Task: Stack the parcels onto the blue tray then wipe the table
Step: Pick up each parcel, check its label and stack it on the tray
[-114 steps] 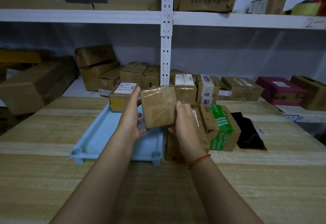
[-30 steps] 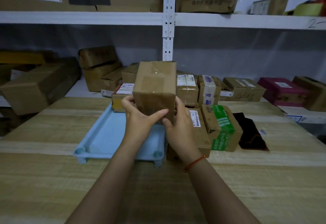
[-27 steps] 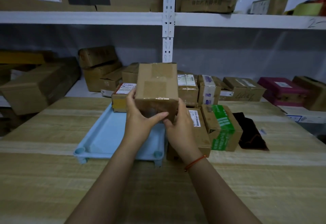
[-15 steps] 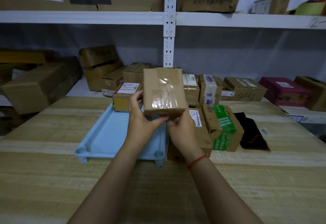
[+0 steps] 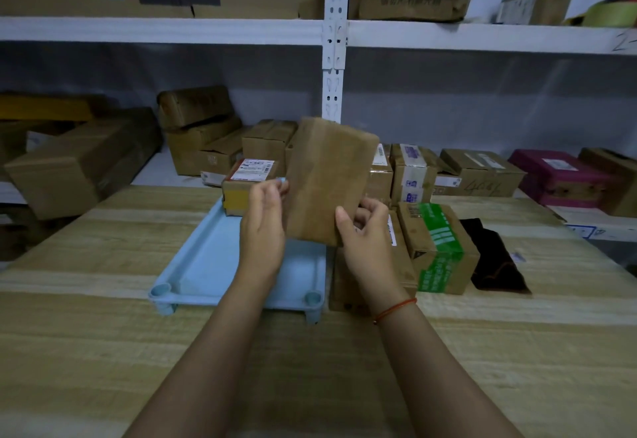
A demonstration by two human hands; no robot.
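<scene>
I hold a plain brown taped parcel [image 5: 327, 179] in the air above the far right part of the blue tray [image 5: 210, 265]. My right hand [image 5: 365, 241] grips its lower right corner, thumb on the near face. My left hand [image 5: 263, 227] is against its left edge, fingers fairly straight. One parcel with a white label and yellow side [image 5: 246, 186] sits at the tray's far end. A flat brown parcel [image 5: 400, 265] and a green-taped parcel [image 5: 437, 248] lie on the table right of the tray.
A black cloth [image 5: 493, 258] lies on the wooden table [image 5: 103, 351] right of the green parcel. More labelled parcels [image 5: 410, 175] stand at the table's back edge. Behind is a white shelf rack [image 5: 332, 58] full of cartons, with a magenta box [image 5: 558, 175] at right.
The parcel has been turned in my hands: its taped face no longer shows and a plain face now tilts toward me. My left hand loosened to the left edge.
</scene>
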